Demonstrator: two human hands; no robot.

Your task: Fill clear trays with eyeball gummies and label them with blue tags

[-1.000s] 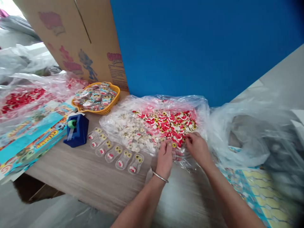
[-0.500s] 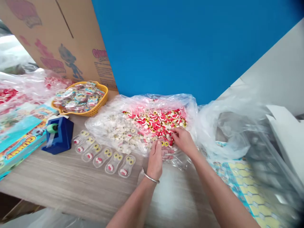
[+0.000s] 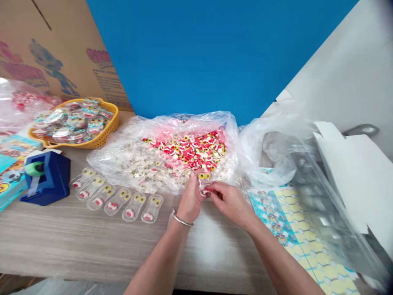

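My left hand (image 3: 190, 200) holds a clear plastic blister tray (image 3: 202, 180) with two yellow eye candies in its upper end. The fingers of my right hand (image 3: 229, 200) pinch a small red and white mouth-shaped candy (image 3: 207, 191) at the tray's lower end. Just beyond lies an open plastic bag (image 3: 135, 135) of loose red, white and yellow candies (image 3: 196, 149). To the left of my hands, several filled blister trays (image 3: 152, 208) lie in a slanting row on the table, each with two eyes and a red and white mouth.
A yellow basket (image 3: 106, 133) of packed candies stands at the back left, before a cardboard box (image 3: 73, 49). Nearer is a blue tape dispenser (image 3: 58, 176). On the right lie printed card sheets (image 3: 294, 217), a crumpled plastic bag (image 3: 254, 151) and white card (image 3: 346, 172).
My right hand has come away from the candy pile to the tray in my left hand, bringing a red and white candy. The view has shifted to the right.
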